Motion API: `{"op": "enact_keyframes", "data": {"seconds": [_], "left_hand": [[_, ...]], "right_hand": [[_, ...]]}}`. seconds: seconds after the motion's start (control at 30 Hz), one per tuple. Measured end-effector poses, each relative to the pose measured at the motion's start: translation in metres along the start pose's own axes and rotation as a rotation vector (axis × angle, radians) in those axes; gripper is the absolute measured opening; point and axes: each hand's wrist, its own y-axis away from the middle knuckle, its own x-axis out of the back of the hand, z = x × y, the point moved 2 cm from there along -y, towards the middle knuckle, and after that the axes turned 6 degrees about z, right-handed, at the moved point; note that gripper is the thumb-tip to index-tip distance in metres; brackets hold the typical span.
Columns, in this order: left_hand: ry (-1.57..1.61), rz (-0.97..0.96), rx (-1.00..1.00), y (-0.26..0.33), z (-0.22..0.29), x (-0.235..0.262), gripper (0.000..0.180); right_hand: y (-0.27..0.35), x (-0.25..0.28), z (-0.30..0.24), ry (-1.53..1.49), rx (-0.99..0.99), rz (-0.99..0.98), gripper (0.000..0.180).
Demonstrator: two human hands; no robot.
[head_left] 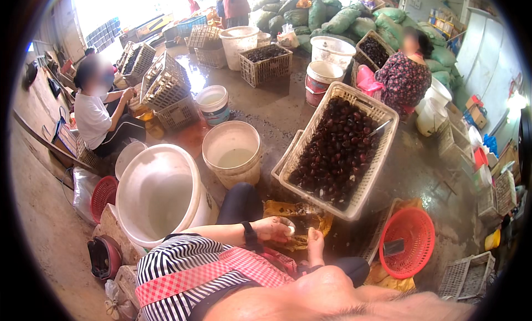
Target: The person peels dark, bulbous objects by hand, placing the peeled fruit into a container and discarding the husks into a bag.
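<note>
My left hand (272, 230), with a black band at the wrist, is closed around a small white round piece (291, 230) that looks like a peeled water chestnut. Just to its right, my right hand (315, 244) is closed, its thumb side up; whatever it grips is hidden. Both hands are over my lap, above a yellow plastic sheet (280, 209). Beyond them a pale crate (288, 183) holds many dark red-brown water chestnuts (338, 149), a few white bits among them. A thin pale-handled tool (380, 127) lies at the crate's right side.
At left stand a large white tub (192, 202) and a white bucket (254, 177), both with liquid. A red basket (409, 272) with a dark flat object is at right. Two people sit ahead, left and right, near more buckets, crates and green sacks (341, 21).
</note>
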Motion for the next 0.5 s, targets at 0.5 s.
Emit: {"op": "enact_keyframes", "data": {"seconds": [0.5], "left_hand": [[0.124, 0.112, -0.118, -0.009, 0.008, 0.012, 0.028]], "right_hand": [[0.029, -0.008, -0.055, -0.296, -0.118, -0.010, 0.028]]}}
